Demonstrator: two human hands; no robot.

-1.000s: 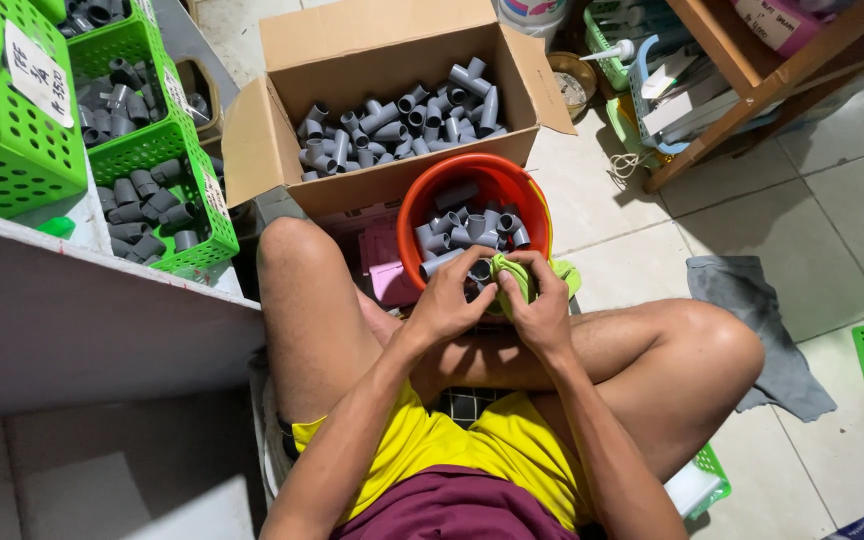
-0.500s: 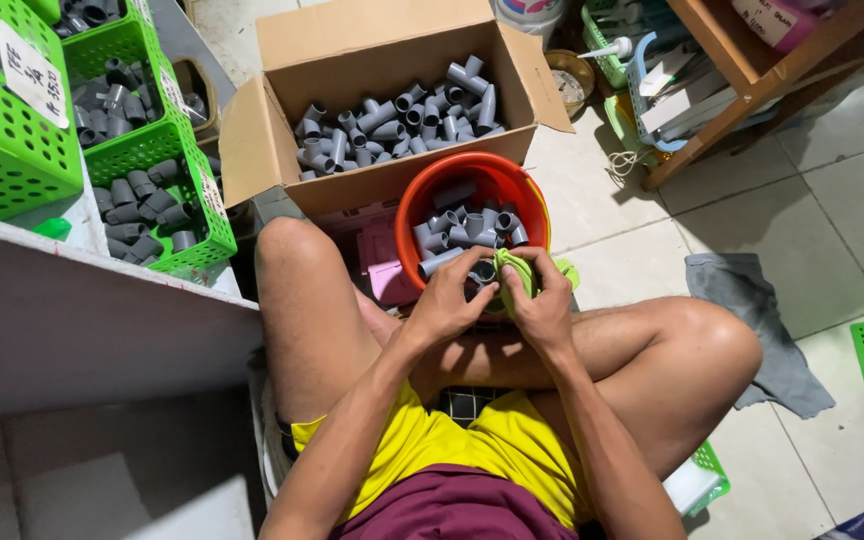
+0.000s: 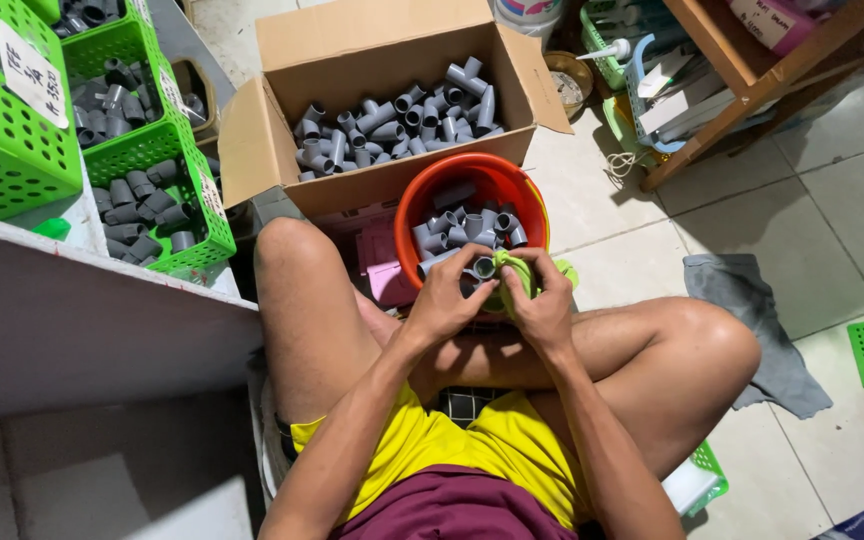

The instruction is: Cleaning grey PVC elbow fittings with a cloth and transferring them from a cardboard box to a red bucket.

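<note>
Left hand (image 3: pixel 449 300): gripping a grey pipe fitting (image 3: pixel 483 268) over the lap.
Right hand (image 3: pixel 544 305): clutching a green cloth (image 3: pixel 518 275) against the fitting.
Fitting's place: sitting just below the orange bucket (image 3: pixel 412 205) of fittings.
Behind: cardboard box (image 3: pixel 282 150) holding more.

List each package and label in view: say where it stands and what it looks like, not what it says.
Cardboard box: top centre, brown, flaps open, holding grey pipe fittings.
Paper label: white, on the green basket top left.
Pink tag: top right, on the wooden shelf.
</note>
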